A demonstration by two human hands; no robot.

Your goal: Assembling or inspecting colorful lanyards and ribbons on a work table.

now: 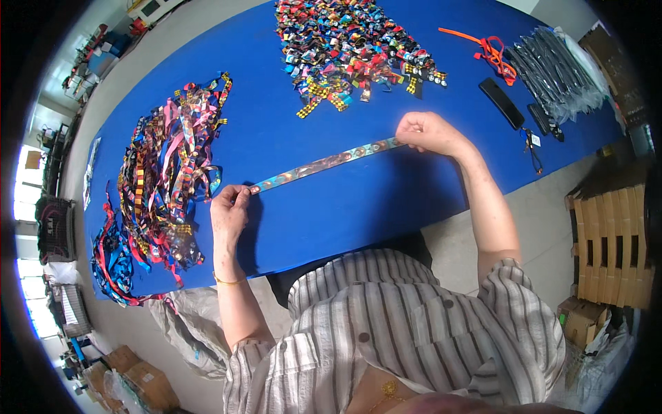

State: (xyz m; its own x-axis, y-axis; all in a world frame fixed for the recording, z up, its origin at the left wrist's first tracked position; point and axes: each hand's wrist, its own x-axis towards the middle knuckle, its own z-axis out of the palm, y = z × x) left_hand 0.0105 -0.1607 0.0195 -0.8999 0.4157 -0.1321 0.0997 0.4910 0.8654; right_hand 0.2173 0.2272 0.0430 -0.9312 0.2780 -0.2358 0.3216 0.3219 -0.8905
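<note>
Fingers of left hand [230,210] and right hand [429,133] both pinching one patterned ribbon [317,165], held straight between them over blue table [331,221]. Tangled ribbon pile [162,172] left of left hand. Farther out: flat black oblong [501,103] at right, then orange strap [494,54] beside plastic-wrapped dark stack [557,76]; big multicolored heap [348,41] on far side.

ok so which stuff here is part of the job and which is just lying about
Part of the job:
patterned strap, stretched between the left grip and right grip
left pile of colourful straps, probably
far pile of colourful bands, probably
blue table, underneath

Apparently lying about:
black phone-shaped thing
plastic-wrapped dark packets
cardboard boxes on the floor
</note>
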